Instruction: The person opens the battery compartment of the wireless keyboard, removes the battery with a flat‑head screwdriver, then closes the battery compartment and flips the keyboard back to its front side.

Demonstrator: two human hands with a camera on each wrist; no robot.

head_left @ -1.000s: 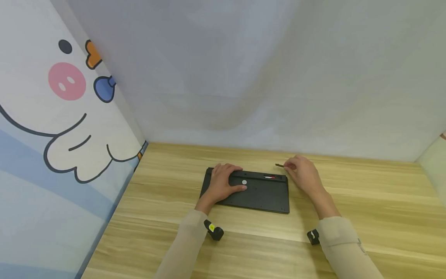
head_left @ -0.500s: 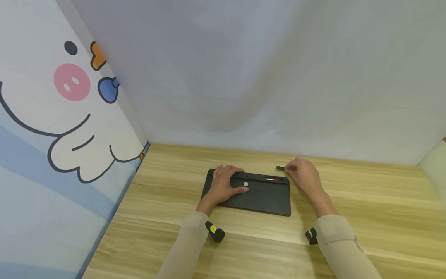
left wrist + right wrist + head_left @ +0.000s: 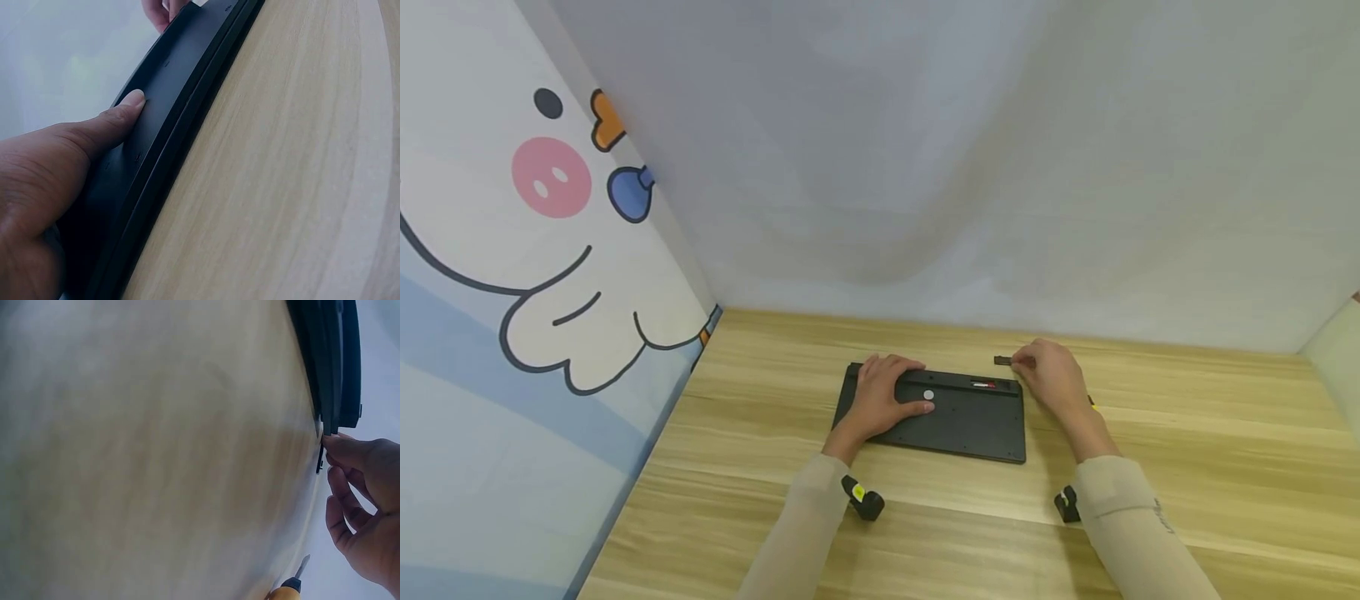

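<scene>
A black keyboard (image 3: 958,429) lies underside up on the wooden table. Near its far right corner an uncovered battery slot (image 3: 983,384) shows something red and white inside. My left hand (image 3: 880,396) grips the keyboard's left part, the fingers over its far edge and the thumb (image 3: 115,125) on the underside. Just beyond the far right corner, my right hand (image 3: 1051,375) pinches a small dark battery cover (image 3: 1002,361) between thumb and fingertips. In the right wrist view the cover (image 3: 320,459) is seen nearly edge-on, beside the keyboard's end.
A screwdriver (image 3: 289,590) with a yellow and black handle shows in the right wrist view; a yellow bit peeks out behind the right wrist in the head view. The table (image 3: 1210,433) meets a pale wall at the back. A cartoon-printed panel (image 3: 572,275) stands at left.
The battery cover has turned in my right fingers, from thin edge to broader face. My right forearm has shifted slightly left, exposing the yellow bit. The left hand keeps its hold on the keyboard.
</scene>
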